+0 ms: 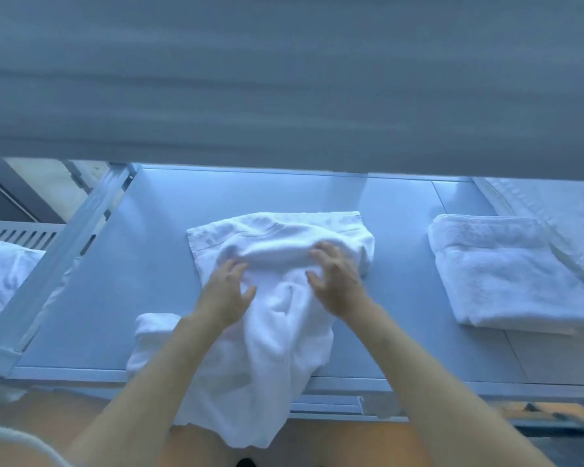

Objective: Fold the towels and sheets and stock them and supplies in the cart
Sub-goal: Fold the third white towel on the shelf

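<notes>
We look down on a grey shelf [122,298] with an upper shelf [284,79] hanging low across the top of the view and hiding whatever lies farther back; a metal rail [64,251] runs slantwise at the left edge, and beyond it sits a white bundle [0,278] in front of a slotted wall [17,234]; we cannot tell what holds it. To the right, well apart from our hands, a folded towel [509,274] lies flat on the shelf, and past it a further white cloth [567,224] reaches the frame's edge. In the middle lies the rumpled towel [277,328]; its far part is spread on the shelf, its near part spills over the front edge and hangs down. Our left hand [225,294] rests on it with fingers spread and curled, gripping nothing; our right hand [334,281] likewise lies over the bunched cloth, fingers apart, thumb bent inward, not pinching.
</notes>
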Tool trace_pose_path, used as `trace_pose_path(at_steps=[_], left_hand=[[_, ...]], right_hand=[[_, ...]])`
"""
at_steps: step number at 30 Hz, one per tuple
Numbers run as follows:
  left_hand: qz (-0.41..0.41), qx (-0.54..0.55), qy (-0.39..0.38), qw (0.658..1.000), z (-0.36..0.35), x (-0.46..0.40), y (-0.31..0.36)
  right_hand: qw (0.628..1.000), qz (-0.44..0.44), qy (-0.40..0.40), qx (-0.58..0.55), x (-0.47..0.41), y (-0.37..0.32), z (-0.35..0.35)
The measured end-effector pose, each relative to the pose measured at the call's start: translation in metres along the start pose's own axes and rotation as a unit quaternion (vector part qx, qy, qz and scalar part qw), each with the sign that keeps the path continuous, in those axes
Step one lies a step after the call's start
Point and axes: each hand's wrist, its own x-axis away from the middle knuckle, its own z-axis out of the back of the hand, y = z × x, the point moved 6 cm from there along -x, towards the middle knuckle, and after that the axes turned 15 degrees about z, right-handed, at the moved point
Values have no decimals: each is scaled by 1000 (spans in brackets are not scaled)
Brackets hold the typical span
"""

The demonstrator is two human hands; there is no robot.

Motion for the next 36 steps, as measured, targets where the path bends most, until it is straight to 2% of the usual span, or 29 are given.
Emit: trace_pose_path(at_steps=[2,3,11,13,16,18,20,22,26,32,36], left_hand=[[14,-56,-14,998,-22,8,-11],[13,-58,-2,998,-26,12,-15],[-62,-8,-36,997,-32,54,-18],[-76,-6,-45,996,-39,76,-9],[-81,8,-22,996,-52,101,7],[-71,9,5,997,-59,107,15],[-45,3,17,999,-65,105,14],[-25,0,27,999,-67,98,6],[-50,-52,18,997,-63,69,-17],[-102,-64,-7,993,-29,7,-57],[-118,-68,-18,991,-16,-13,-73]], right_hand=[[996,-37,-79,8,22,6,-36],[995,-42,-88,15,32,8,-45],[998,0,-56,24,105,-11,-12],[999,4,-28,20,125,-13,2],[997,5,77,21,144,7,32],[990,-66,122,35,148,38,51],[986,-145,84,6,148,68,50],[984,-169,14,-50,148,82,33],[973,-196,-6,-125,137,93,24],[970,-215,-81,-79,77,115,25],[968,-207,-145,8,45,118,17]])
